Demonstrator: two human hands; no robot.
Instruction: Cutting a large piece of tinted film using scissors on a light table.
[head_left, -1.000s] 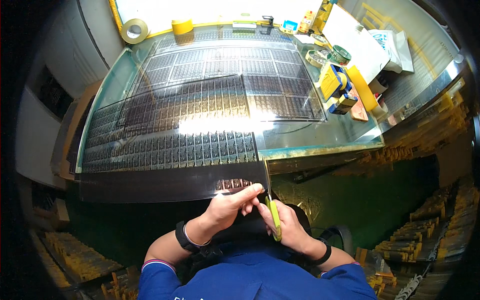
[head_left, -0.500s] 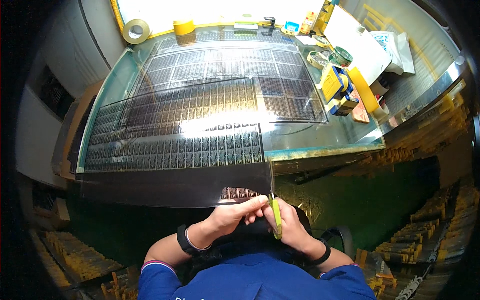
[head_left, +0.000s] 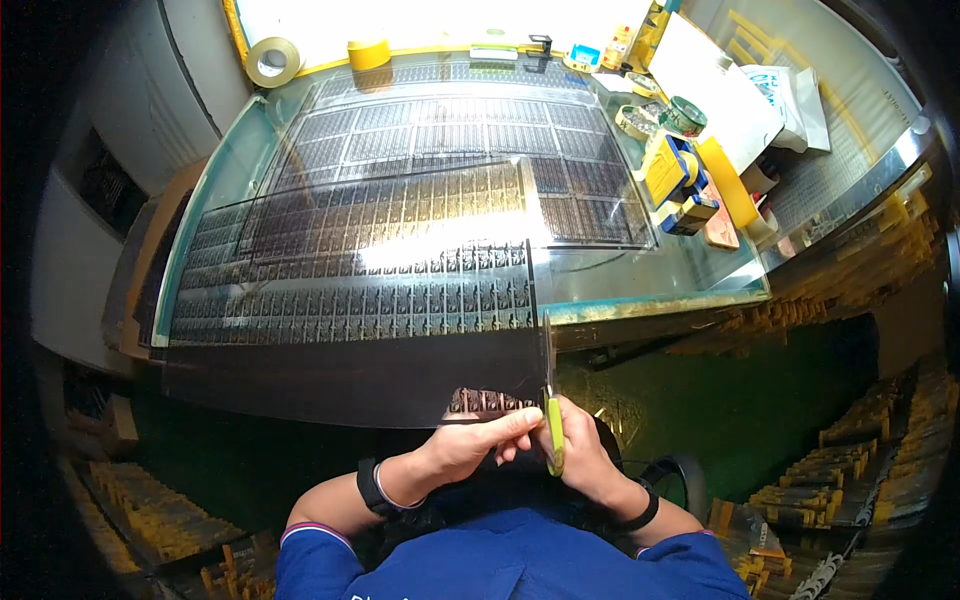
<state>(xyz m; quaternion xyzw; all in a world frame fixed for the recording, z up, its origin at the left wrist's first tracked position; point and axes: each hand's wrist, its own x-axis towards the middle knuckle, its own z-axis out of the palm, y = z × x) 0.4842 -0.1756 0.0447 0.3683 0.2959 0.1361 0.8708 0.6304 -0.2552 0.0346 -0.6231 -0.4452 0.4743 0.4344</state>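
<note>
A large transparent film sheet (head_left: 330, 370), printed with rows of small dark patterns, lies partly on the glass table and hangs over its front edge. My left hand (head_left: 478, 440) pinches its near right corner, thumb on top and fingers underneath, partly showing through the film. Just beside it, my right hand (head_left: 580, 440) is closed around green-handled scissors (head_left: 556, 430). Their blades point away from me along the sheet's right edge; whether they are parted is hard to see. Most of my right fingers are hidden behind the handle.
Under the sheet, more patterned films (head_left: 590, 200) lie on the glass table (head_left: 690, 285). Tape rolls (head_left: 273, 63) stand along its back edge. At the right are a blue-and-yellow tape dispenser (head_left: 672, 170), a green roll (head_left: 683, 116) and a white board (head_left: 710, 85). A bright panel glows behind.
The film sheet has shifted slightly right and toward me, with my left hand moving along with it. The scissors have turned a little more upright, their blades still at the sheet's edge.
</note>
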